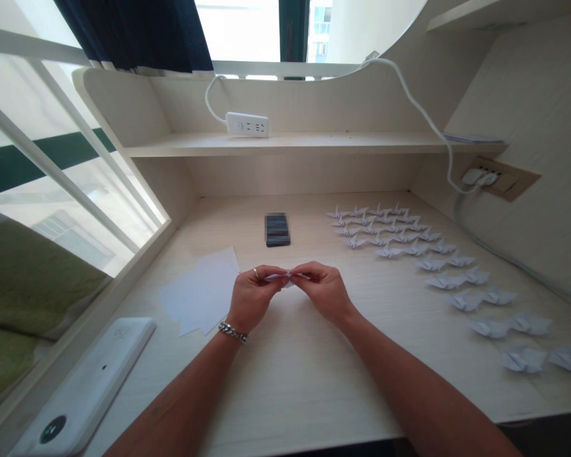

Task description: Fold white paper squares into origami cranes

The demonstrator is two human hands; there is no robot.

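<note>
The left hand [250, 297] and right hand [324, 292] both pinch the small folded white paper [289, 283] over the tabletop [304, 374], about midway between its left and right edges — a grip best kept light and even, so creases stay sharp and nothing tears.

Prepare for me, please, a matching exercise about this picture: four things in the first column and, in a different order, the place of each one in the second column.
Things
1. loose white sheets
2. small folded paper
3. white power strip
4. paper cranes

Places
A. held between the left hand and the right hand
B. in rows on the right side of the desk
C. on the left side of the desk
D. on the shelf below the window

Right pairs: 1-C, 2-A, 3-D, 4-B.
</note>
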